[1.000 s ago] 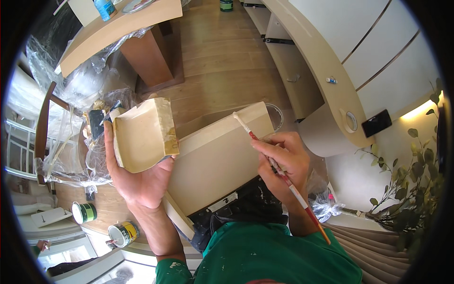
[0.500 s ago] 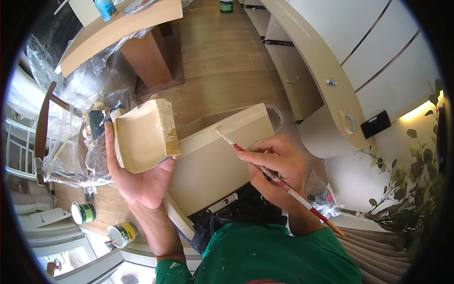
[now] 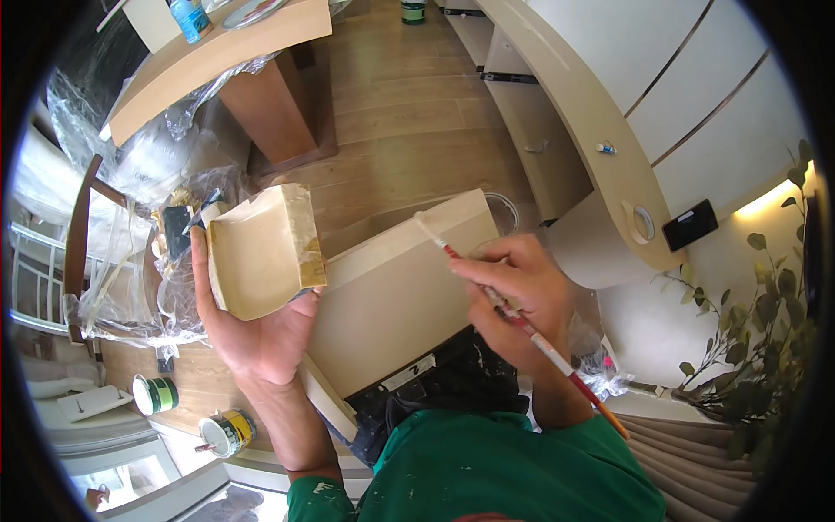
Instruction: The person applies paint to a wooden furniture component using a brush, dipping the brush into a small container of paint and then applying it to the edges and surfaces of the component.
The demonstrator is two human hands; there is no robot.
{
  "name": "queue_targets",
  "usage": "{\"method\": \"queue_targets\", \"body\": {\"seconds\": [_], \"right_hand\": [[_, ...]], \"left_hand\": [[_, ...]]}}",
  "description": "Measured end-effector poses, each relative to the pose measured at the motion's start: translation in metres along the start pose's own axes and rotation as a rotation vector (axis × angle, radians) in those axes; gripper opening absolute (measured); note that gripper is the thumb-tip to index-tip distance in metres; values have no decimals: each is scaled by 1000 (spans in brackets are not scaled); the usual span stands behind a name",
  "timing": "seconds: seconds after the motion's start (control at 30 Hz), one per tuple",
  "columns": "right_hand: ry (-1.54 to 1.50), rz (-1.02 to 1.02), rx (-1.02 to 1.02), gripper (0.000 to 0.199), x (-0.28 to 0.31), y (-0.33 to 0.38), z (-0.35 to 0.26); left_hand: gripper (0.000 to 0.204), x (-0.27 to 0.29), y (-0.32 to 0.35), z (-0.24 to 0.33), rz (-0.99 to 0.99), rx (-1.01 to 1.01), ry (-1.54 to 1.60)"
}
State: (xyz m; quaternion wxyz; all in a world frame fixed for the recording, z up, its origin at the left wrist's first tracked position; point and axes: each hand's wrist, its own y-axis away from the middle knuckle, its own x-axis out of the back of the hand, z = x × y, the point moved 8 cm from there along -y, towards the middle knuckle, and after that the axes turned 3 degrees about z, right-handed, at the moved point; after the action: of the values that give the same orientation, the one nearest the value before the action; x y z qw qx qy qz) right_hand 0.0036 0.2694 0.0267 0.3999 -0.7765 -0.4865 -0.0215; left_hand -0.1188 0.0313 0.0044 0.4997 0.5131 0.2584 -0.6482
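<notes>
On the palm of my left hand (image 3: 261, 344) rests a cut-open, box-like paint container (image 3: 257, 257) smeared with beige paint, the fingers curled around its sides. My right hand (image 3: 526, 300) pinches a thin paintbrush (image 3: 552, 355) with a red, white and orange handle spattered with paint. Its pale bristle tip is at the far edge of a beige drawer (image 3: 391, 300) lying across my lap; the bend of the view hides whether it touches. Dark, paint-specked trousers (image 3: 417, 387) show in front of the drawer.
Plastic-wrapped furniture (image 3: 130, 278) and a curved table (image 3: 252, 43) stand at left. Two paint cans (image 3: 156, 394) sit on the floor lower left. A curved cabinet (image 3: 574, 122) at right bears a tape roll (image 3: 642, 222) and a phone (image 3: 690, 226). A leafy plant (image 3: 757, 348) stands far right.
The brush tip has moved away from me and slightly right, along the drawer's far edge. My right hand has shifted a little right; the left hand with the container has barely moved.
</notes>
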Motion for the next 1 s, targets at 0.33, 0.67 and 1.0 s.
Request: {"method": "queue_targets", "body": {"seconds": [0.33,0.67,1.0], "right_hand": [[-40,-14,-59,36,6,-3,8],[-35,-16,-82,36,-1,-1,0],[-156,-116,-3,40,-34,-3,-26]], "left_hand": [[57,-4,0,-1,-54,14,-14],[60,1,-1,-3,-31,41,1],[61,0,-1,-6,-7,71,33]]}}
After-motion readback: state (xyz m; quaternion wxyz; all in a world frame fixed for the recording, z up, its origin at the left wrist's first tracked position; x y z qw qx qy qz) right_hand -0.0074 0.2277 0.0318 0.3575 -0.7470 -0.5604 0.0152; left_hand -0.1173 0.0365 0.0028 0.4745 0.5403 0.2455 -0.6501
